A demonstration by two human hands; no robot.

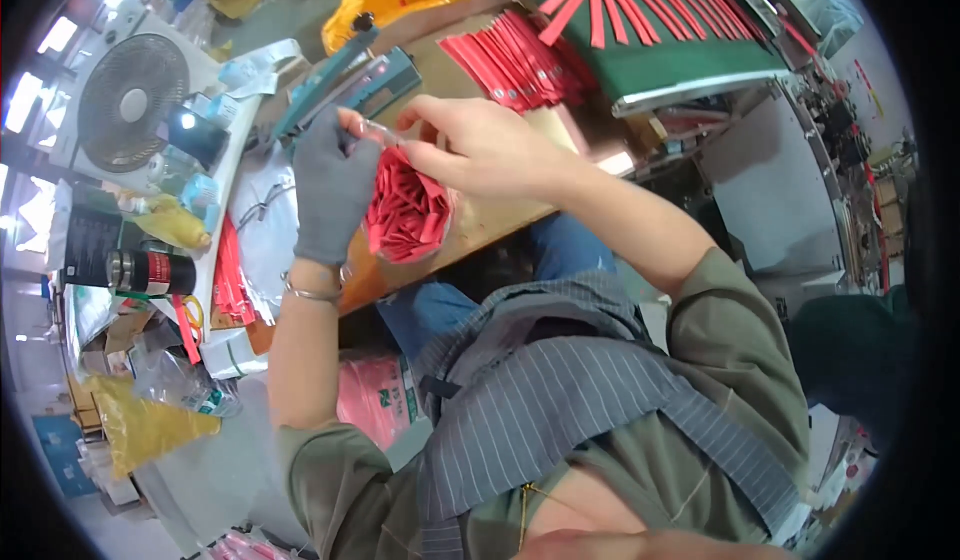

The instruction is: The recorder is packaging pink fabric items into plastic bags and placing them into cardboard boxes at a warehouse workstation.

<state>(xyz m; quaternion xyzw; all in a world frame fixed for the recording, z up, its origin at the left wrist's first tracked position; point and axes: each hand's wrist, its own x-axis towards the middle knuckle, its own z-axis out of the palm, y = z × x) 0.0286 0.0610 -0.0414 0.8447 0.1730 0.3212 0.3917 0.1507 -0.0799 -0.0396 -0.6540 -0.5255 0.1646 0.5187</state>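
Necklace [525, 501], left hand [332, 188] opposite right hand [492, 147]

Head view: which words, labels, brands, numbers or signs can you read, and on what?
I quote no print, but this is where it shows:
Black flask: pale print on a red label, small and blurred.
Pink package: pale marks on a green patch, blurred.
Black box: pale print, too small to read.
Bundle of red strips: none that I can make out.
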